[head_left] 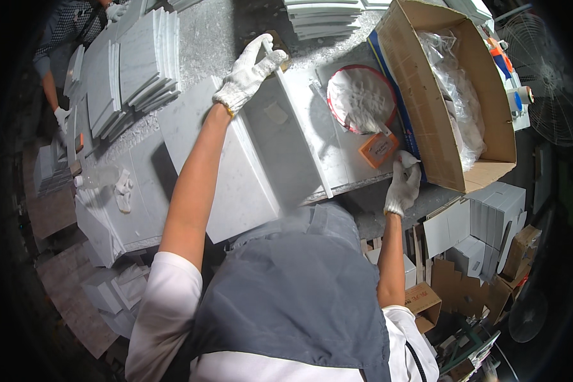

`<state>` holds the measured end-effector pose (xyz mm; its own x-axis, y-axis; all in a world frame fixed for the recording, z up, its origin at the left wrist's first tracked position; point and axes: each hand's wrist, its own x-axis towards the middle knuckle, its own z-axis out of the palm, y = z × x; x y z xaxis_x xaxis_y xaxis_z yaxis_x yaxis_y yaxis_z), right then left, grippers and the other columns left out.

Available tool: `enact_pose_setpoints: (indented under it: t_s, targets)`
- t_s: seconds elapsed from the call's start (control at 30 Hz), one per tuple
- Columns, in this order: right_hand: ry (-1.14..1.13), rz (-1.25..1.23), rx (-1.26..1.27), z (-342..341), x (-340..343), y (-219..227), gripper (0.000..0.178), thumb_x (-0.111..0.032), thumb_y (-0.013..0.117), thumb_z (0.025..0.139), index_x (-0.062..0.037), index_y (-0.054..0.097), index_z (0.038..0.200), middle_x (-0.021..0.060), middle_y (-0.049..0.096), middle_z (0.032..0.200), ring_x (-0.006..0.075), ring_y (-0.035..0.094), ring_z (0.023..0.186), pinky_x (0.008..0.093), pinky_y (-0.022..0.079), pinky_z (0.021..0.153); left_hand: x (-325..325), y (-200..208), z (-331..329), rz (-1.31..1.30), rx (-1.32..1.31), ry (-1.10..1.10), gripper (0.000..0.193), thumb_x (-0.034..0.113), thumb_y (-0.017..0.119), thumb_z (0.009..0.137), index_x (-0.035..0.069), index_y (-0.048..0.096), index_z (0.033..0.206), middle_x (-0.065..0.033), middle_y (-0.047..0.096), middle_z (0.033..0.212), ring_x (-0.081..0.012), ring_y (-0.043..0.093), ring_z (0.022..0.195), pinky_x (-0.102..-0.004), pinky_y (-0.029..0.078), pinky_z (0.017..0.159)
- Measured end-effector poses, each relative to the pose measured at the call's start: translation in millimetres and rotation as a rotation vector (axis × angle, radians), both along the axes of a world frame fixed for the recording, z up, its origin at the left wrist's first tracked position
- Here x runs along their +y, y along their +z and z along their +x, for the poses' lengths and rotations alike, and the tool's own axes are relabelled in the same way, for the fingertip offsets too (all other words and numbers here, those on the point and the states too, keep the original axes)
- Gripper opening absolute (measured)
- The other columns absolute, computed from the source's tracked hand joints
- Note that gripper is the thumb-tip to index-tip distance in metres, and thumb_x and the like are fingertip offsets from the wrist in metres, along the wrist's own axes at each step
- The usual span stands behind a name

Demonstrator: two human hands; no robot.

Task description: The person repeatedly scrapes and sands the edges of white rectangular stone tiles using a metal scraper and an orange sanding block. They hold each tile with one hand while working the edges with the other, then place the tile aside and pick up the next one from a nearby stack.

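Observation:
My left hand (249,73), in a white knit glove, grips the far top edge of a large white marble slab (305,121) that stands tilted on the bench. Another flat marble slab (229,172) lies beneath and to the left of it. My right hand (403,184), also gloved, rests at the near right corner of the slab, fingers curled, just below a small orange block (378,149). Whether that hand pinches anything I cannot tell. A round red-rimmed tub (361,99) of white material sits on the slab's right part.
An open cardboard box (484,127) lined with clear plastic stands at the right. Stacks of marble tiles (140,63) lie at the left and back (321,19). Another person (60,76) works at the far left. Small white boxes (490,216) and a fan (551,76) are at the right.

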<state>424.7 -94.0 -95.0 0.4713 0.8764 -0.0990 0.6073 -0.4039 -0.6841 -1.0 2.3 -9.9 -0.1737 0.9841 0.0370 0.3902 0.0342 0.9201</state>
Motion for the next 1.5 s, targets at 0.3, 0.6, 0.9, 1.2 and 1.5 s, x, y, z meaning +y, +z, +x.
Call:
enact_pose_setpoints:
  t_s: [0.3,0.6,0.9,1.2,1.5]
  targets:
    - [0.26,0.133,0.752,-31,-67,60,0.064,-0.01,0.083,0.084,0.0041,0.054,0.14,0.0134,0.063,0.134,0.0205,0.062,0.121,0.0283,0.049,0.104,-6,13,6,-0.032,-0.043,0.004,0.083,0.055,0.072,0.091,0.004,0.043,0.15,-0.0155,0.052,0.145,-0.0256,0.044,0.141,-0.0379,0.032,0.118]
    - [0.955,0.055,0.291,-117,-53,84,0.063,-0.017,0.077,0.084,-0.0037,0.056,0.141,0.0174,0.063,0.133,0.0309,0.062,0.122,0.0348,0.047,0.107,1,-4,3,-0.005,-0.129,-0.002,0.075,0.046,0.076,0.091,0.006,0.046,0.147,-0.007,0.058,0.131,-0.0184,0.054,0.125,-0.033,0.041,0.109]
    - [0.751,0.397,0.372,-111,-50,89,0.035,-0.001,0.067,0.094,0.0027,0.067,0.128,0.0123,0.074,0.104,0.0171,0.07,0.094,0.0295,0.055,0.086,5,12,13,-0.041,-0.061,0.018,0.081,0.054,0.076,0.087,0.003,0.049,0.144,-0.0175,0.058,0.136,-0.0298,0.049,0.136,-0.0405,0.036,0.116]
    - [0.32,-0.018,0.936,-62,-29,168,0.054,-0.041,0.065,0.096,0.0014,0.058,0.128,0.0115,0.066,0.108,0.0219,0.064,0.097,0.0367,0.053,0.084,-10,126,22,0.108,-0.016,0.042,0.051,0.046,0.073,0.093,0.001,0.064,0.116,-0.0097,0.071,0.104,-0.0187,0.065,0.102,-0.0331,0.052,0.093]
    - [0.269,-0.207,1.196,-110,-37,125,0.025,-0.024,0.06,0.101,-0.004,0.068,0.088,-0.0007,0.062,0.074,0.0085,0.056,0.064,0.026,0.042,0.052,-70,128,-35,-0.246,0.369,0.084,0.044,0.042,0.065,0.1,-0.001,0.067,0.107,-0.0049,0.064,0.096,-0.0105,0.056,0.092,-0.0278,0.047,0.085]
